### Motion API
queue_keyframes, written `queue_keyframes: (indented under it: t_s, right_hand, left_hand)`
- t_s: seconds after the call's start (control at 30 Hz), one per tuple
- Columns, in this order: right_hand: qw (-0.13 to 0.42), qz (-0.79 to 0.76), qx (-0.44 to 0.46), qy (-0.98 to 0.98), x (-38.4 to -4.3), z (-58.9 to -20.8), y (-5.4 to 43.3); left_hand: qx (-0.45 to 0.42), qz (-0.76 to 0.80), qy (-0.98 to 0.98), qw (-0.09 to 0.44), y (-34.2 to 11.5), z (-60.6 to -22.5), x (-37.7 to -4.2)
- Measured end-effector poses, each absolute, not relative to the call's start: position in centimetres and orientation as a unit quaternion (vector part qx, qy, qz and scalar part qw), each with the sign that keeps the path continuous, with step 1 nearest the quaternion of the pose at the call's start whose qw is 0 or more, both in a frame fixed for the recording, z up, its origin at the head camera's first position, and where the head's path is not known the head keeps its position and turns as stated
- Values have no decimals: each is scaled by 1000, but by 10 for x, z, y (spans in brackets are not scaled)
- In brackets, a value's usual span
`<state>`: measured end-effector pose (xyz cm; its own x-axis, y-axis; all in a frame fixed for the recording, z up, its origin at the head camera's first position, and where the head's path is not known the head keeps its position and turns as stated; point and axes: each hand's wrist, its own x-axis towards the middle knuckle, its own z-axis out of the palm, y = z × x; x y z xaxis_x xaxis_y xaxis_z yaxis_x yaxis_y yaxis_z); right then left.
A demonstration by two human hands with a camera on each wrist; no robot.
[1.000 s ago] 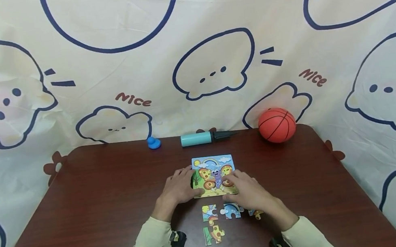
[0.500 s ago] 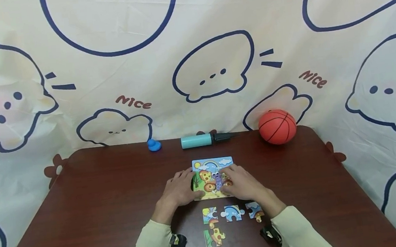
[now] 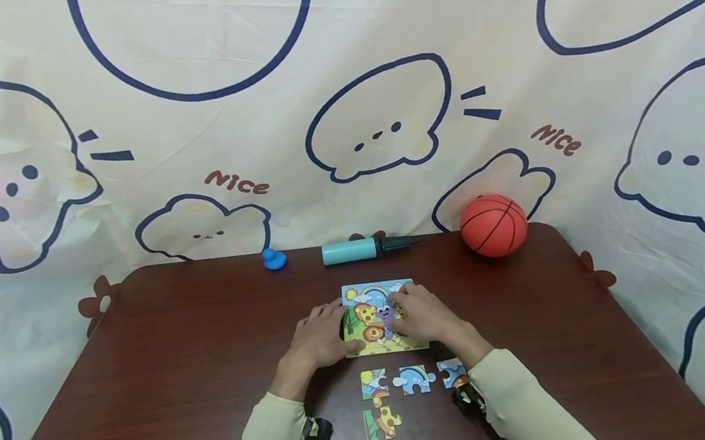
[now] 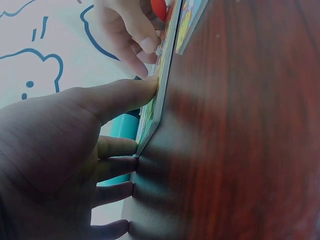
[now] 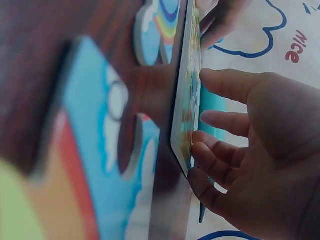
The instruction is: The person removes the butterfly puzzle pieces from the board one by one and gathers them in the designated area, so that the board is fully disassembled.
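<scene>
A butterfly picture puzzle [image 3: 377, 293] lies flat on the dark table. My left hand [image 3: 317, 340] steadies its left side, thumb [image 4: 147, 89] pressing the face near the edge and the other fingers stretched along the side. On the right half rests my right hand [image 3: 429, 316], which covers part of the butterfly's right wing. In the right wrist view its fingertips [image 5: 206, 75] are spread and lightly bent right at the puzzle's face. Loose pieces lie nearer me: a sun piece [image 3: 373, 383], a rainbow piece [image 3: 413, 380], a cloud piece [image 3: 451, 372] partly behind the right wrist, and a green-and-yellow piece [image 3: 384, 424].
Along the table's back edge stand a blue toy duck [image 3: 275, 259], a teal hand pump [image 3: 349, 251] and an orange basketball [image 3: 493, 226]. Behind them hangs a cream cloth [image 3: 278, 141] with cartoon drawings. The brown table [image 3: 214, 381] stretches out to both sides.
My right hand has moved from the puzzle's lower right edge up and inward over its right half. The right forearm now covers part of the cloud piece. The left hand stays put.
</scene>
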<state>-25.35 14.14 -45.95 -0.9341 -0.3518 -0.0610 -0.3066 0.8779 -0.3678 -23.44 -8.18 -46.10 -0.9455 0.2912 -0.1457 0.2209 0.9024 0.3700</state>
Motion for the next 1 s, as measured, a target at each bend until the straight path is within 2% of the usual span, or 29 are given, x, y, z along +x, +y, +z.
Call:
queue_keyframes:
  t_s: [0.6,1.0]
  right_hand:
    - [94,-191,-120,970,-260,-458,134]
    - [56,-153,-113,980,-259,-456,127]
  left_hand:
    - [133,188,968,98,-82,-459,-233]
    - [130,186,969,97,-82,-459,-234]
